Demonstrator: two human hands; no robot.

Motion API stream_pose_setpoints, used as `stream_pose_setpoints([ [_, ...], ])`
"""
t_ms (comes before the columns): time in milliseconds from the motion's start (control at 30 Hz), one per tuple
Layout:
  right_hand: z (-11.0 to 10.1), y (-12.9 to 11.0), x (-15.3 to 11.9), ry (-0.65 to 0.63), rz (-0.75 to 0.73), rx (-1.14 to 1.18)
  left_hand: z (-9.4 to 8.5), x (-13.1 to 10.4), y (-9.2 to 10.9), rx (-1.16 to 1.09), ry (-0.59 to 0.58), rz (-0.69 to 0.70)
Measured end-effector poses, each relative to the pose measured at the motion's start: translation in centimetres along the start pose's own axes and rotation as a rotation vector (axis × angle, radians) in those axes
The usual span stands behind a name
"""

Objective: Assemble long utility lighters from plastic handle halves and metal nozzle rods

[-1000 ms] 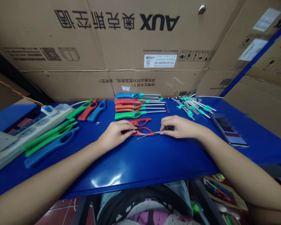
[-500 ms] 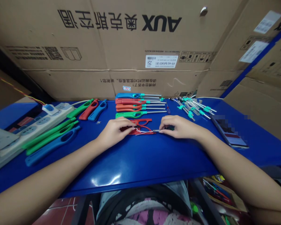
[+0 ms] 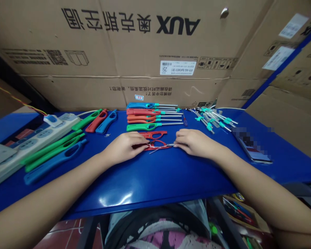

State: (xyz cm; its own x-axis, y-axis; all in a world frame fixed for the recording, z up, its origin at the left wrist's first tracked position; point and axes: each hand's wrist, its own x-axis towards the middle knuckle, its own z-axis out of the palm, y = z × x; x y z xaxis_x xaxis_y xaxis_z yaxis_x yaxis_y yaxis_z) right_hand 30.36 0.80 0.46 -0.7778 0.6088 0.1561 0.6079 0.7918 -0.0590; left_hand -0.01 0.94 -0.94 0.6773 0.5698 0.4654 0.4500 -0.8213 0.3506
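Two red lighter shell halves lie in front of me, the far half point(image 3: 155, 134) beyond the near half point(image 3: 161, 142). My left hand point(image 3: 128, 145) is pinched at the left end of the near half, over a small dark part with white wire; the fingertips partly hide it. My right hand point(image 3: 190, 142) has its fingers closed on a thin metal tube point(image 3: 171, 145) at the right tip of the near half. A thin grey wire point(image 3: 155, 151) sticks out below the near half.
Lighters with metal tubes point(image 3: 171, 124) lie in a row behind the shells. Loose tubes with teal parts point(image 3: 212, 119) and a phone point(image 3: 251, 145) are at right. Coloured shells point(image 3: 101, 121), point(image 3: 55, 159) and a power strip point(image 3: 36, 140) are at left. Cardboard point(image 3: 134, 52) stands behind.
The fingers of my right hand have drawn together around the tube, hiding the teal part seen before. The thin wire now slants more steeply, and the whole view has shifted slightly.
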Motion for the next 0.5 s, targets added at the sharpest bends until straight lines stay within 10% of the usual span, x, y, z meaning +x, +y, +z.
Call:
stream_pose_setpoints([
  [500, -0.4, -1.8, 0.4, -0.075, -0.025, -0.234, 0.0, 0.0, 0.3, 0.041, -0.021, 0.038],
])
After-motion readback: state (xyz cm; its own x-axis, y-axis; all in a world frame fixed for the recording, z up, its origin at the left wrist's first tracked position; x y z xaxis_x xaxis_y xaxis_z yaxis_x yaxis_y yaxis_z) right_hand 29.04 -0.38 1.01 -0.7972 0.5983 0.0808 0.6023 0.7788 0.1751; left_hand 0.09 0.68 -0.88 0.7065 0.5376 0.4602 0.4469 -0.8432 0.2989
